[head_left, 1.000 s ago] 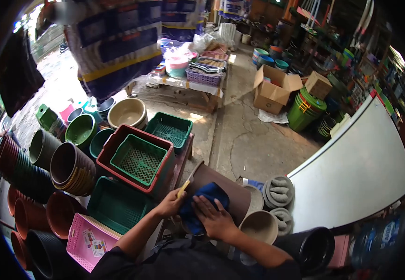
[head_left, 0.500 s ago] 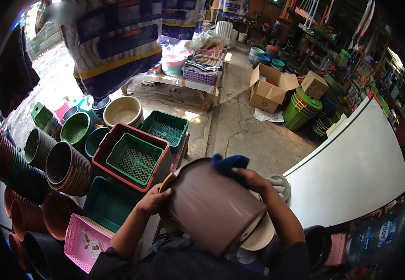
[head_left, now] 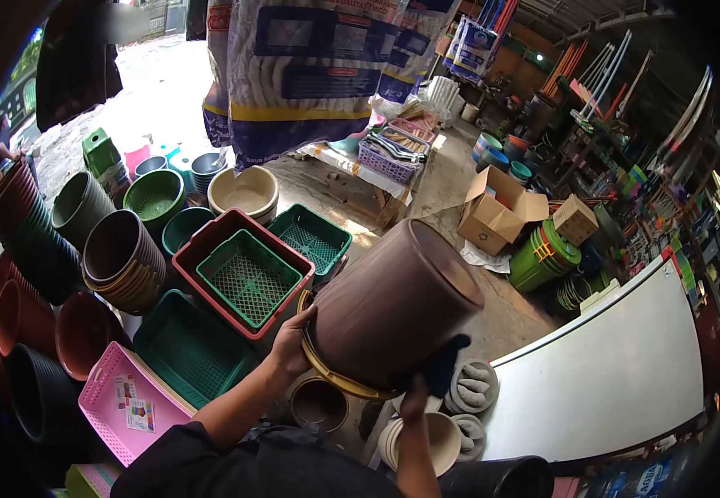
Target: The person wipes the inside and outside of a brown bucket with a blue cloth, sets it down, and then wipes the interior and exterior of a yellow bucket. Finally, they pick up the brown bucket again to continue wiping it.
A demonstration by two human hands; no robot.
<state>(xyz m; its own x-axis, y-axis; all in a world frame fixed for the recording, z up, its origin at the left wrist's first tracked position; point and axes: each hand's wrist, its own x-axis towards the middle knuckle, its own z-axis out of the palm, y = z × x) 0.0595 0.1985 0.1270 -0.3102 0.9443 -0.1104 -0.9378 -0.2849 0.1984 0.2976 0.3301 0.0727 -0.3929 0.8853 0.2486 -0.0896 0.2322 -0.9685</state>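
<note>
A brown plastic bucket (head_left: 385,307) is tilted in front of me, its base toward the upper right and its yellowish rim toward my body. My left hand (head_left: 294,342) is closed on the rim at the left side. Low on the right side of the bucket, my right hand (head_left: 414,400) holds a dark blue cloth (head_left: 445,365) against or close to the wall; its fingers are partly hidden and blurred. Below the bucket stand another dark bucket (head_left: 319,405) and a cream-coloured container (head_left: 436,440).
To the left are a red basin (head_left: 182,261) with a green basket (head_left: 248,278) inside, a pink basket (head_left: 99,398) and stacked pots (head_left: 124,257). A white panel (head_left: 609,373) lies at right, beside grey stone mortars (head_left: 472,386). Packaged mops (head_left: 310,83) hang ahead.
The bucket has turned and its base has swung up and to the right. My right hand has moved the cloth from the bucket's far end down to its lower right side. My view has shifted.
</note>
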